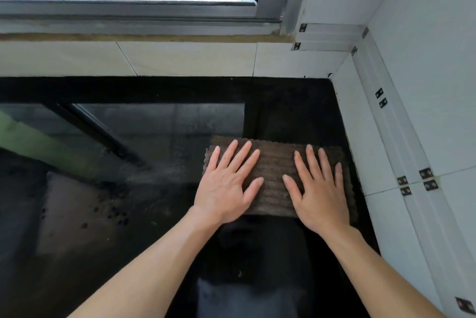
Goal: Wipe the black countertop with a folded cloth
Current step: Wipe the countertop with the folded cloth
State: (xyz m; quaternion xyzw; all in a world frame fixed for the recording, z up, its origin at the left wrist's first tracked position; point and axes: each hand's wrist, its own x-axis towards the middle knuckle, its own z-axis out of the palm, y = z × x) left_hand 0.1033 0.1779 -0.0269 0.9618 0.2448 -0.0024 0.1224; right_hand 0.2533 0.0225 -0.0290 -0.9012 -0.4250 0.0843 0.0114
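1. Near the right-hand corner, the black countertop [154, 227] shows dusty specks at left.
2. The folded cloth [275, 176] lies flat beside the tiled wall [381, 163].
3. The left hand [226, 184] and right hand [319, 189] press it, fingers spread flat, gripping nothing; even pressure should keep the fold together.

Under your palms: cloth [274, 176], brown, ribbed, folded into a flat rectangle, lying between and beneath both hands. It rests on the countertop [154, 137], glossy black, reflective, extending left of your left hand.
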